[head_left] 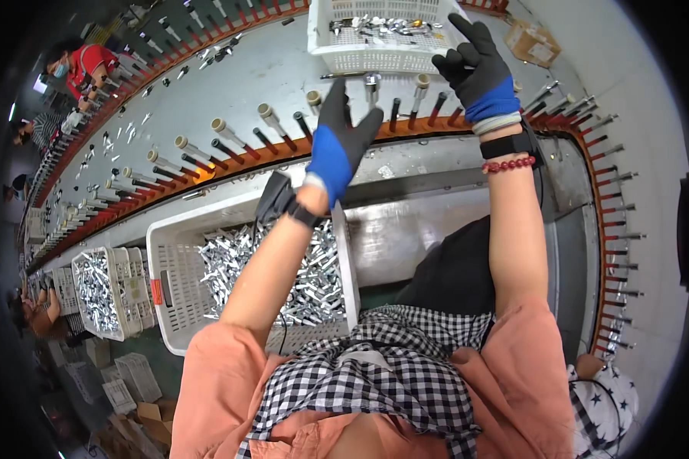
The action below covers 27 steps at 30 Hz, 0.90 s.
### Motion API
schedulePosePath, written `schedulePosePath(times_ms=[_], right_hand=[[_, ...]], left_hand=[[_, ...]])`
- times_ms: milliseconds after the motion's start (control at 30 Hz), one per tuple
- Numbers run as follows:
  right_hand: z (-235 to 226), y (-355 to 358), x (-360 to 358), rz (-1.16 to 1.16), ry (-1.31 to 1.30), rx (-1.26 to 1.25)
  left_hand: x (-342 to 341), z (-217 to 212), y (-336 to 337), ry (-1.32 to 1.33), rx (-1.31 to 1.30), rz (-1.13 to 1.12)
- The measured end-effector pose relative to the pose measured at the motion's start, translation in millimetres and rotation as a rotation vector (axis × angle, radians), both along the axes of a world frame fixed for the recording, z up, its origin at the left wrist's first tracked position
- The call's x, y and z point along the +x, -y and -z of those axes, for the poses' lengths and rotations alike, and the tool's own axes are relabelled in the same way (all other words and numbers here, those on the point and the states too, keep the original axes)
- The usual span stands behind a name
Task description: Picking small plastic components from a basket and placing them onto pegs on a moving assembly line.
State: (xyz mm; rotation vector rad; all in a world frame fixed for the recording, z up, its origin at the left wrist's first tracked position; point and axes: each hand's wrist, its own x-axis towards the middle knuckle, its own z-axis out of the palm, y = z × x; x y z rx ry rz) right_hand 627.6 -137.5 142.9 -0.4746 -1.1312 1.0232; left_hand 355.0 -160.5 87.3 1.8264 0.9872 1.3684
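Observation:
My left hand point(343, 139), in a blue and black glove, is raised over the near edge of the rack. Its thumb and forefinger are apart, with nothing seen between them. Just beyond the fingertips a shiny chrome metal fitting point(372, 83) stands upright on a peg. Farther right, my right hand point(478, 73), gloved alike, hovers by the right end of a white plastic basket point(375, 60). Its forefinger stretches out while the other fingers bend loosely; I see nothing held. Pale-capped pegs point(268, 113) and dark-tipped pegs point(302, 124) line the orange-brown track between the hands and to the left.
A white crate point(177, 256) full of small metal parts point(314, 283) stands below my left forearm. Another filled crate point(134, 287) is beside it. The peg row curves round the right side. A cardboard box point(532, 43) sits far right. A person in red point(92, 65) works far left.

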Motion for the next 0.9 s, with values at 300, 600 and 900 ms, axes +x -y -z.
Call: schedulePosePath(times_ms=[300,600,900], right_hand=[[8.7,60.9,-89.4,0.237,0.427,0.216],[3.4,102.1,-175.3,-0.046,0.580,0.198],[2.8,132.1,-221.6,-0.146,0.528,0.075]], left_hand=[[-25.2,-44.4,-4.8,-0.232,0.554,0.002],[-83.2,-58.2,87.7,-0.495,0.441,-0.128],[-118.4,-61.3,133.3,-0.593,0.416,-0.140]])
